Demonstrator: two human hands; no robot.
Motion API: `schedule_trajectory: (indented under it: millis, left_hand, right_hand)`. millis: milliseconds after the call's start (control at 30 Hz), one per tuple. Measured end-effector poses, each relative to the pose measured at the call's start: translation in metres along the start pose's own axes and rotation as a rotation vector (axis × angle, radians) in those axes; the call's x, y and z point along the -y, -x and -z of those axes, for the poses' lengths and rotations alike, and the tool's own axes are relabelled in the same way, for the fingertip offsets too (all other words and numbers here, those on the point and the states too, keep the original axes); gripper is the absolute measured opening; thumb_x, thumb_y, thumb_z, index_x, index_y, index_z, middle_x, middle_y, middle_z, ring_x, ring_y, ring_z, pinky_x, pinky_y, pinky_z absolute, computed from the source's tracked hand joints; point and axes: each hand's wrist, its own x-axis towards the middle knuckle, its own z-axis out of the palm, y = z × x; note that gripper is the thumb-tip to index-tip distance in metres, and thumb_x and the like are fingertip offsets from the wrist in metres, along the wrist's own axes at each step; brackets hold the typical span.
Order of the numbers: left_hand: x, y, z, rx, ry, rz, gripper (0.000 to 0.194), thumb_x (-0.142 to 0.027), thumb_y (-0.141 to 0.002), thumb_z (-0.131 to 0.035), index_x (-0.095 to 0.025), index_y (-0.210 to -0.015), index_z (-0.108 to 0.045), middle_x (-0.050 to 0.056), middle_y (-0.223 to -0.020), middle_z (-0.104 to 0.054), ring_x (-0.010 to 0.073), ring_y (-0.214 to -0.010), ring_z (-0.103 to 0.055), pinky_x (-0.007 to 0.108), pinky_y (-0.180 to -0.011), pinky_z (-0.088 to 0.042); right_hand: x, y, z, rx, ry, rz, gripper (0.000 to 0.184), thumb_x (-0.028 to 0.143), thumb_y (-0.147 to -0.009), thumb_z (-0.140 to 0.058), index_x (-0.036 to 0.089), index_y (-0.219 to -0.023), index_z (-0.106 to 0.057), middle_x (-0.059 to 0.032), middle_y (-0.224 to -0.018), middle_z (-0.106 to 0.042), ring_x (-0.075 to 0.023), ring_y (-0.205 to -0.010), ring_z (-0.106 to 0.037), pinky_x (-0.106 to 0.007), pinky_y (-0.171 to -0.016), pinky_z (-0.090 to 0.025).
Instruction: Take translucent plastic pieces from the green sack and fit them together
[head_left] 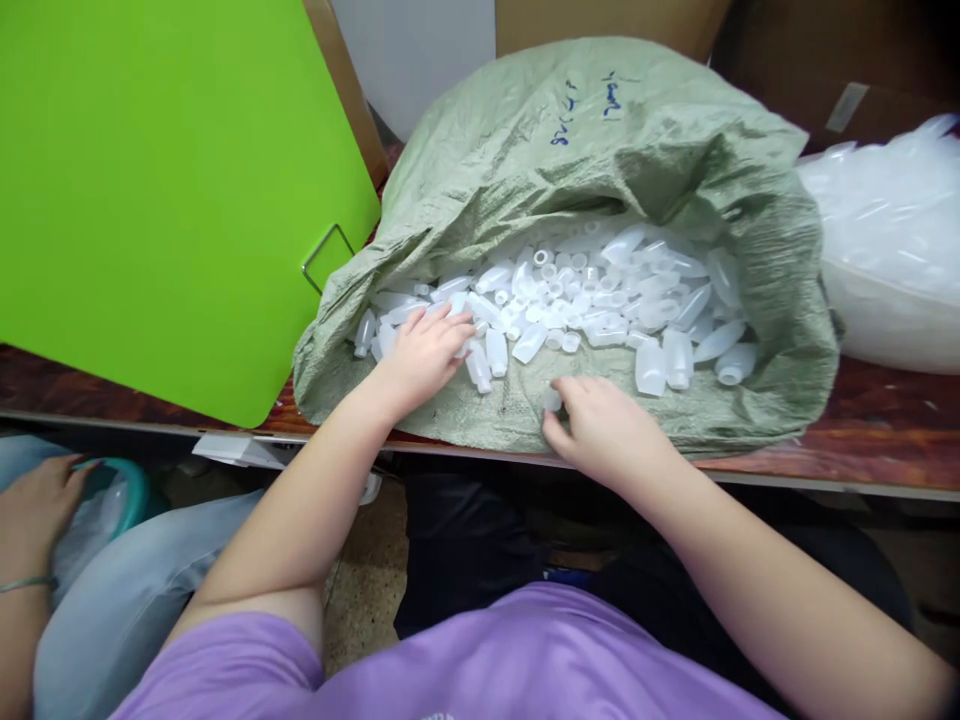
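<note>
Green sack (525, 130) of translucent bottles (652, 290): left hand (426, 358) lies spread on bottles, eight o'clock; right hand (604, 428) pinches small pale piece (553, 400), six o'clock.

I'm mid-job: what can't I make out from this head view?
All in the head view:
Under the left hand: whether it grips anything; its back hides this.
Small white piece: full shape; partly covered by the right hand.
Sack: its deep contents; hidden by its own top.
Pale bag: cut off by the right edge.
Blue writing: too small to read surely.
</note>
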Motion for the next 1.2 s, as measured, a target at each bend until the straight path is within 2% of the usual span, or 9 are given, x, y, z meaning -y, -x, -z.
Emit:
schedule_trajectory:
  millis: [100,167,267,400,533,767,933,1067,1200]
  left_hand:
    - [-0.024,0.022,0.007,-0.069,0.112,-0.035,0.028,-0.032,-0.089,-0.043,-0.018,-0.110,-0.056,0.009,-0.116,-0.059,0.0231,-0.117,-0.047,0.047,-0.104,-0.023]
    - [-0.045,0.036,0.008,-0.098,0.228,-0.050,0.031,-0.042,-0.086,-0.047,-0.017,-0.101,-0.059,0.010,-0.103,-0.061,0.0207,-0.101,-0.054,0.041,-0.097,-0.035]
    - [-0.076,0.052,0.006,-0.062,0.445,-0.052,0.035,-0.048,-0.084,-0.048,-0.016,-0.094,-0.058,0.009,-0.097,-0.056,0.0168,-0.087,-0.055,0.028,-0.077,-0.046]
    - [-0.104,0.061,0.002,-0.016,0.610,-0.040,0.032,-0.045,-0.088,-0.042,-0.016,-0.094,-0.054,0.008,-0.096,-0.057,0.0155,-0.084,-0.055,0.028,-0.076,-0.045]
    - [-0.114,0.062,0.004,0.083,0.523,0.090,0.030,-0.046,-0.087,-0.043,-0.018,-0.091,-0.054,0.003,-0.078,-0.056,0.0164,-0.075,-0.052,0.029,-0.070,-0.044]
    - [-0.121,0.065,0.007,0.290,0.457,0.093,0.027,-0.018,-0.083,-0.048,-0.020,-0.110,-0.053,0.004,-0.093,-0.058,0.0176,-0.085,-0.052,0.030,-0.077,-0.043]
    - [-0.132,0.066,0.010,0.395,0.594,0.170,0.025,-0.020,-0.081,-0.050,-0.020,-0.105,-0.058,0.004,-0.095,-0.061,0.0171,-0.086,-0.055,0.029,-0.077,-0.043]
    - [-0.129,0.062,0.013,0.645,0.897,0.223,0.024,-0.035,-0.079,-0.055,-0.018,-0.095,-0.062,0.001,-0.086,-0.064,0.0134,-0.073,-0.057,0.023,-0.066,-0.044]
    - [-0.119,0.056,0.007,1.019,1.241,0.068,0.025,-0.034,-0.069,-0.068,-0.016,-0.087,-0.065,-0.003,-0.072,-0.062,0.0093,-0.064,-0.054,0.019,-0.060,-0.042]
  right_hand:
    - [-0.005,0.000,0.002,0.007,-0.046,-0.019,0.024,0.025,-0.082,-0.043,0.013,-0.099,-0.055,-0.0121,-0.085,-0.064,-0.0246,-0.079,-0.059,-0.031,-0.067,-0.039]
    - [-0.004,0.000,0.004,0.024,-0.137,0.010,0.025,0.026,-0.082,-0.044,0.015,-0.102,-0.054,-0.0085,-0.082,-0.064,-0.0214,-0.074,-0.059,-0.028,-0.062,-0.038]
    - [-0.001,0.006,0.007,0.040,-0.282,0.069,0.026,0.028,-0.082,-0.046,0.018,-0.105,-0.052,-0.0044,-0.081,-0.065,-0.0176,-0.069,-0.060,-0.025,-0.058,-0.037]
    - [-0.001,0.019,0.014,0.098,-0.256,0.208,0.018,0.023,-0.081,-0.047,0.019,-0.098,-0.054,-0.0041,-0.081,-0.064,-0.0178,-0.072,-0.059,-0.025,-0.060,-0.038]
    - [-0.002,0.036,0.020,0.170,-0.222,0.327,0.016,0.017,-0.083,-0.045,0.019,-0.094,-0.057,-0.0043,-0.080,-0.062,-0.0182,-0.074,-0.058,-0.027,-0.063,-0.041]
    - [-0.011,0.054,0.020,0.117,-0.400,0.359,0.022,0.021,-0.085,-0.048,0.019,-0.105,-0.056,-0.0062,-0.089,-0.061,-0.0173,-0.082,-0.058,-0.029,-0.072,-0.048]
    - [-0.015,0.066,0.010,0.090,-0.519,0.438,0.021,0.021,-0.088,-0.046,0.019,-0.106,-0.057,-0.0066,-0.098,-0.064,-0.0147,-0.086,-0.062,-0.025,-0.073,-0.051]
    - [-0.015,0.080,0.007,0.076,-0.548,0.506,0.028,0.023,-0.091,-0.041,0.023,-0.115,-0.057,-0.0059,-0.107,-0.066,-0.0163,-0.095,-0.063,-0.028,-0.079,-0.053]
    - [-0.016,0.089,0.008,0.107,-0.615,0.610,0.026,0.027,-0.091,-0.044,0.024,-0.109,-0.062,-0.0038,-0.106,-0.067,-0.0136,-0.097,-0.063,-0.022,-0.082,-0.051]
